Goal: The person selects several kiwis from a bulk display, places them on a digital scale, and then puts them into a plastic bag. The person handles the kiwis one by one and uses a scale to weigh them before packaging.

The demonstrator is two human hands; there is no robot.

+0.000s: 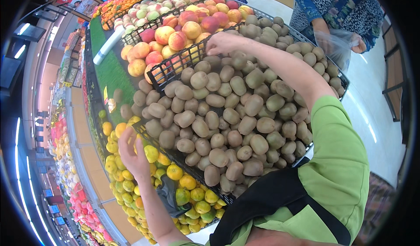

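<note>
Kiwifruit [248, 125] lie in a large heap before me. My right hand [220, 44] reaches across them to the far side, beside a black plastic lattice divider [179, 59] that stands between the kiwifruit and the peaches [177, 40]. Its fingers are bent down near the divider's edge; whether they grip anything cannot be told. My left hand [133, 151] hovers at the left, above the green-yellow mandarins [174, 172] and near the kiwifruit's edge, with its fingers apart and nothing in them.
A dark grey cloth or bag [170, 196] lies on the mandarins. A roll of clear bags [108, 46] rests on green artificial turf [110, 72]. Pale peaches and oranges lie farther back. Across the stand, a person in blue patterned clothes [339, 13] holds a clear plastic bag [338, 46].
</note>
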